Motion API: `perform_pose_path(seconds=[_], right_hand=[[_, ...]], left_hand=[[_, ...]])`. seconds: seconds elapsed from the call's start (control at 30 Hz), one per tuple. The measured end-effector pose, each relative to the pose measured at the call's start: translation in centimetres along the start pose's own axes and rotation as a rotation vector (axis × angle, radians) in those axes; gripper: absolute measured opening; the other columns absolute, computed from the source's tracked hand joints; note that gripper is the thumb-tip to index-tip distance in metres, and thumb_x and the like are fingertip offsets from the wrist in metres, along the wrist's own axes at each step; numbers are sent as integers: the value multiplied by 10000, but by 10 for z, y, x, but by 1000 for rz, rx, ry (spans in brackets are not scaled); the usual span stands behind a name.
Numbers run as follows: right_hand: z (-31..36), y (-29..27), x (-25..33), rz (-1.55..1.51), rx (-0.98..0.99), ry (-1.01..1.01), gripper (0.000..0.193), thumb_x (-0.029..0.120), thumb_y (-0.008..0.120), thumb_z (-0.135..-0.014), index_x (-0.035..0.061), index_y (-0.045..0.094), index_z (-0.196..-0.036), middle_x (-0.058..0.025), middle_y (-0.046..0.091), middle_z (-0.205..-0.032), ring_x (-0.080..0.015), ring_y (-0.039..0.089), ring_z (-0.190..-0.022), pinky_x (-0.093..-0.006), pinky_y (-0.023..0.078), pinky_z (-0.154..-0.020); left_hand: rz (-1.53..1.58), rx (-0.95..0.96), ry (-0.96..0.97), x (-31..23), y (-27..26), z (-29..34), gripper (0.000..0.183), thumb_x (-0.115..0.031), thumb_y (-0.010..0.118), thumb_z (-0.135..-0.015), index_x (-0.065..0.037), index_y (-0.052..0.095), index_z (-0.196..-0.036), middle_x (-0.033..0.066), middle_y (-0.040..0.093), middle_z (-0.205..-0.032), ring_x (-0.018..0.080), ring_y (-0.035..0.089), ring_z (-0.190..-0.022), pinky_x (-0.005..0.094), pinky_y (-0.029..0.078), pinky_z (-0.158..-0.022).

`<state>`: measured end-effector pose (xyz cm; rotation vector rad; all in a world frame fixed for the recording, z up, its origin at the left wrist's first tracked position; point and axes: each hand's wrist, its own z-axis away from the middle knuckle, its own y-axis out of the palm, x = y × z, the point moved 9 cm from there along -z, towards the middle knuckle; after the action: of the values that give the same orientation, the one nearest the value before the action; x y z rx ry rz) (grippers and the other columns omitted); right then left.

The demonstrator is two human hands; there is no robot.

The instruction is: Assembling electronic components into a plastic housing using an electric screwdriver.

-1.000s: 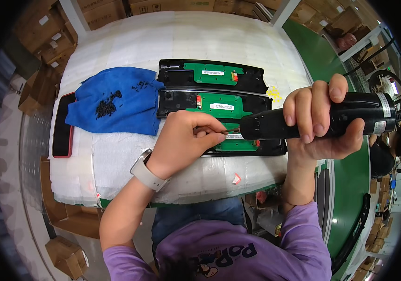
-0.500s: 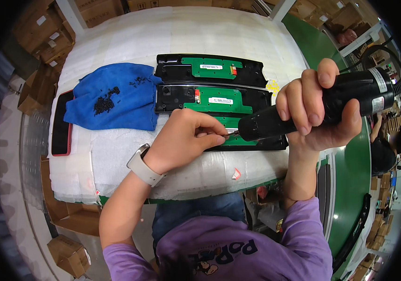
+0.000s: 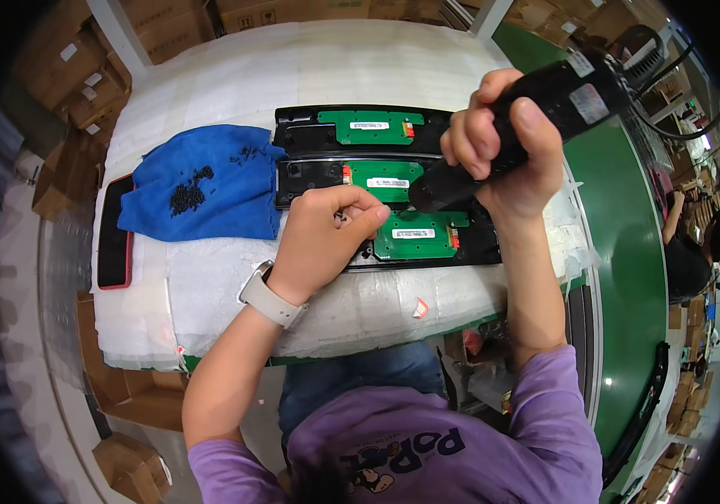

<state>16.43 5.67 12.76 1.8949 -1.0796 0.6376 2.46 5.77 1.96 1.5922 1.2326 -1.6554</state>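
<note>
My right hand (image 3: 511,139) is wrapped round a black electric screwdriver (image 3: 562,92), which slants down to the left. Its nose is over the upper edge of the green circuit board (image 3: 436,248) in the nearest black panel (image 3: 486,244). Close to that nose, my left hand (image 3: 318,239) pinches thumb and forefinger together. Small dark screws (image 3: 341,217) show in its curled fingers. Behind lie a middle black panel (image 3: 310,174) and a far black panel (image 3: 301,134), each with a green board; my right hand and the screwdriver cover their right parts.
A blue cloth (image 3: 238,214) with a heap of small black screws (image 3: 188,195) lies left of the panels. Beside it is a red-edged phone (image 3: 115,244). White padding (image 3: 209,294) covers the table. The screwdriver's cable (image 3: 679,134) runs off right. Cardboard boxes (image 3: 137,466) stand around.
Both hands and the screwdriver have moved up and left, from the nearest board's middle to its upper edge. More of that board now shows. The screwdriver tilts more steeply.
</note>
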Motion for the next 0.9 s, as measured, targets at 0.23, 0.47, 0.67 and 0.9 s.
perform_pose_path(seconds=[0.23,0.47,0.67,0.9], right_hand=[[-2,5,-12,277,12,75,217,243,471,-840,37,472,-908,-9,384,-517,-107,367,-400,-265,352,-458],[-13,26,-28,371,58,136,227,191,566,-769,1,444,-786,-40,409,-505,-120,375,-374,-249,316,-373],[-4,31,-21,443,76,113,242,199,582,-759,-1,445,-758,-39,408,-493,-115,383,-372,-246,318,-366],[4,18,-3,138,132,43,336,328,510,-840,10,470,-944,9,406,-558,-102,375,-413,-281,363,-468]], left_hand=[[126,-47,16,7,-2,-2,140,-120,634,-788,18,640,-763,44,611,-601,58,541,-546,208,422,-518],[172,2,-50,13,1,-1,113,-106,620,-829,7,626,-837,-9,589,-674,23,497,-618,166,375,-554],[246,-2,-119,12,2,0,140,-116,616,-815,23,633,-808,27,621,-671,48,542,-600,190,422,-551],[411,28,-151,13,1,0,146,-116,569,-861,11,638,-840,20,612,-691,17,396,-511,182,313,-456]])
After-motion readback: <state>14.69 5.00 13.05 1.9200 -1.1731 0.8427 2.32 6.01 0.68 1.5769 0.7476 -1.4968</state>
